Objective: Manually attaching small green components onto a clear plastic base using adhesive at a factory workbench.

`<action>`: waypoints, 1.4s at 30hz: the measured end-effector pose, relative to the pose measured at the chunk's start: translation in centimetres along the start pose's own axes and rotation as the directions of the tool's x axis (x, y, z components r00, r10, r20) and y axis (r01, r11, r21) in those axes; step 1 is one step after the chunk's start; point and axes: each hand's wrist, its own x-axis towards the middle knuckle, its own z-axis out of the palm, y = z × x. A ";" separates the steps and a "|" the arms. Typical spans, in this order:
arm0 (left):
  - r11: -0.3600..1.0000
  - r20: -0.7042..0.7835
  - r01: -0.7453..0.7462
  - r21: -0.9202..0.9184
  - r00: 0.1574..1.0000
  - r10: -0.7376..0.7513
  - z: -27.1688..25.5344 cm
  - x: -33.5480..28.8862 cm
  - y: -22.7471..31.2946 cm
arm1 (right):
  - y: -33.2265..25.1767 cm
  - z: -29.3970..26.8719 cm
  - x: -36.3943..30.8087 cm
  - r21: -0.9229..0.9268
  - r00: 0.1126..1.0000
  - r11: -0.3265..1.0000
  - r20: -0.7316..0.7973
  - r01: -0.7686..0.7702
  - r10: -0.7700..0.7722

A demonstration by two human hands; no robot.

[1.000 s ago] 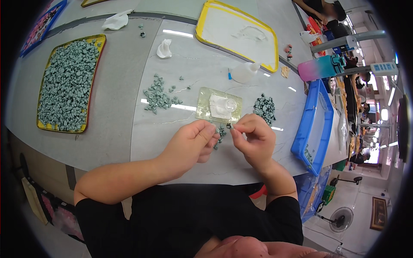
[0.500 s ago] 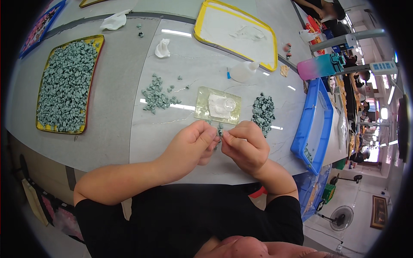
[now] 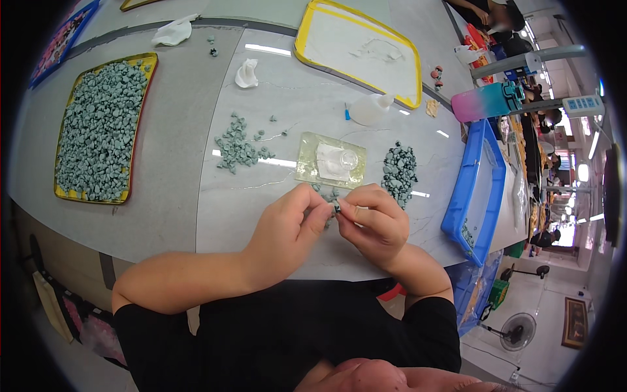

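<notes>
My left hand and my right hand meet in front of me, both closed in a pinch. Between their fingertips is a small grey-green piece with a dark part, mostly hidden by the fingers. A few more green pieces lie on the table just beyond my fingertips. Past them is a pale greenish slab bearing a white sheet and a small clear round dish. To its left spreads a loose pile of light green pieces; a heap of darker green pieces lies to its right.
A yellow-rimmed tray full of green pieces stands at left. Beyond the slab are a white squeeze bottle, a crumpled tissue and a yellow-edged white tray. At right stand a blue bin and a pink-and-teal drinking bottle.
My left hand has shifted slightly and its fingers have come closer to the right hand's. Both sets of fingertips now meet at the small piece.
</notes>
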 end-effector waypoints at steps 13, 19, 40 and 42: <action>0.993 -0.026 -0.034 0.117 0.999 0.038 0.6 -0.1 0.8 | -1.2 0.0 0.1 -0.155 0.996 0.985 -0.046 0.073 -0.081; 0.931 0.092 0.250 -0.265 0.968 -0.233 1.1 0.1 0.7 | -0.9 -0.7 -0.1 -0.094 0.998 0.995 -0.050 -0.039 0.035; 0.886 0.157 0.314 -0.341 0.948 -0.276 1.2 0.0 1.1 | -1.0 -1.0 -0.1 -0.114 0.999 0.994 -0.044 -0.002 -0.003; 0.900 0.143 0.304 -0.311 0.952 -0.272 1.4 0.1 1.2 | -1.0 -1.4 -0.1 -0.119 0.999 0.993 -0.047 0.005 -0.010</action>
